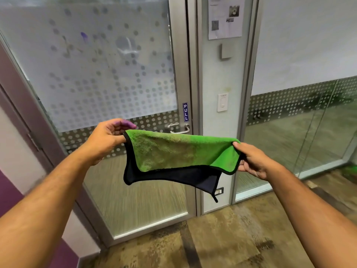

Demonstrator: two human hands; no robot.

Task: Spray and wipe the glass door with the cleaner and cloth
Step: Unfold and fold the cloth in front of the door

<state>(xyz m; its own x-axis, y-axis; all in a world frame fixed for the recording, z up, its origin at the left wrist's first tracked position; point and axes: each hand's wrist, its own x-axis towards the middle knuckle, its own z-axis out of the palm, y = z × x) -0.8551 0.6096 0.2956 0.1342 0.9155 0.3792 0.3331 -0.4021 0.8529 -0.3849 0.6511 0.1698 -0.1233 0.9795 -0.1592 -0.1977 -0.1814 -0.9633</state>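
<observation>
Cloth [183, 151] stretched between left hand [108, 138] and right hand [253, 161], each grip pinched on an edge, before glass door [108, 74]; folding appears in hand, wiping next.

Both hands, left [108, 136] and right [253, 161], stretch a green-and-black cloth [179, 153] before the apparently frosted glass door [108, 70].

Open air between hands and glass door [108, 74], nothing blocking reach to frosted pane. Only cloth [179, 157] stretched across middle, partly covering door handle [180, 129] just behind. Floor [212, 238] in front bare. Purple wall [11, 190] crowds left side; light switch [222, 102] on post at right.
</observation>
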